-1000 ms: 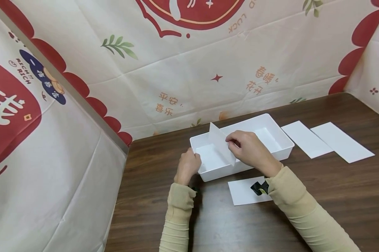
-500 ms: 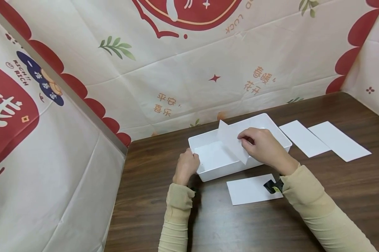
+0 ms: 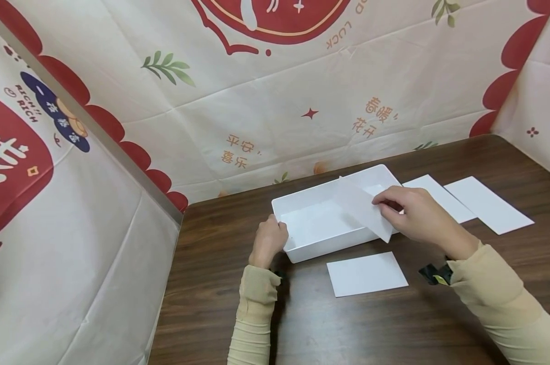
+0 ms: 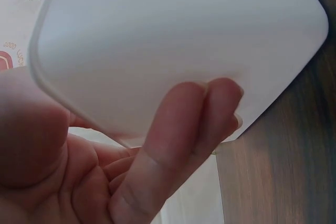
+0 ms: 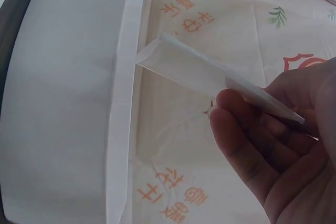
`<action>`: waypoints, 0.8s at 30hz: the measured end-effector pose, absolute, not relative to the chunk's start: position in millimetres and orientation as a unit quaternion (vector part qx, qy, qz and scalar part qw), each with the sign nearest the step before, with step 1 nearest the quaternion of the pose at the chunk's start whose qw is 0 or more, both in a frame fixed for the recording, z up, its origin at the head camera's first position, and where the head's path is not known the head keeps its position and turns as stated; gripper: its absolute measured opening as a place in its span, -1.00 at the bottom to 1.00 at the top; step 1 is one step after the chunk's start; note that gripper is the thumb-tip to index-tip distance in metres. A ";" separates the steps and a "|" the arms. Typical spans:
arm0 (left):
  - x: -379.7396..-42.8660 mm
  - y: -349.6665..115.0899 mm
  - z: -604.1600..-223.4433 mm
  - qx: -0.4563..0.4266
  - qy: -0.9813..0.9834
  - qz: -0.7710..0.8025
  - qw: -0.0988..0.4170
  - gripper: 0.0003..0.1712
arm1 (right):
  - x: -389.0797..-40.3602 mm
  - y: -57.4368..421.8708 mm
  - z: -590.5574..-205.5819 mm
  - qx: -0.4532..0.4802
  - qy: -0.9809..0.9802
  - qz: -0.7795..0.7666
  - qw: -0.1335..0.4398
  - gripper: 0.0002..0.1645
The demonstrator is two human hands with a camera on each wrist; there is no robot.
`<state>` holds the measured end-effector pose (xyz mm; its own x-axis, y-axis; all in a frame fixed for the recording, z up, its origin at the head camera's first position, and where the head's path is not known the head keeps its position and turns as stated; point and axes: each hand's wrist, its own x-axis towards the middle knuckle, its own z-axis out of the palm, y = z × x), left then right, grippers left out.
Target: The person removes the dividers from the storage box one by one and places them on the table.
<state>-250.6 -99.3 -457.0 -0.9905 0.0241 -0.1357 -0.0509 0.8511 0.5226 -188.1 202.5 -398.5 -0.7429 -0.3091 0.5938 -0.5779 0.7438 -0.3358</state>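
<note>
A white rectangular box (image 3: 325, 246), open at the top, stands on the table. My left hand (image 3: 268, 238) grips its left end; in the left wrist view, fingers (image 4: 176, 114) lie against the outside of the box wall (image 4: 173, 30). With thumb and fingertips, my right hand (image 3: 416, 213) pinches the edge of a thin white panel (image 3: 359, 205). The panel slants across the right part of the box, its near corner overlapping the front wall. Seen from the right wrist, one end of the panel (image 5: 189, 66) meets the box's rim (image 5: 122, 103).
One white panel (image 3: 367, 275) lies flat in front of the box. Two more, a panel (image 3: 441, 195) beside the box and a panel (image 3: 488, 205) farther right, lie on the dark wooden table (image 3: 439, 324). Printed cloth (image 3: 266, 101) hangs behind.
My right hand has moved right along the box with the pinched panel, which now tilts more. My left hand has stayed on the box's left end, and the box stands where it was.
</note>
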 end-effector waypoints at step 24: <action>-250.5 -101.5 -456.3 -0.006 0.952 0.293 0.084 -0.47 | -152.8 270.3 -413.8 0.278 -0.884 0.254 0.278 -0.51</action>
<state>-250.5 -101.5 -456.3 -0.9857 0.0373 -0.1645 -0.0617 0.8278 0.5576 -152.8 270.3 -413.8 -0.6911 -0.3500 0.6324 -0.6327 0.7160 -0.2951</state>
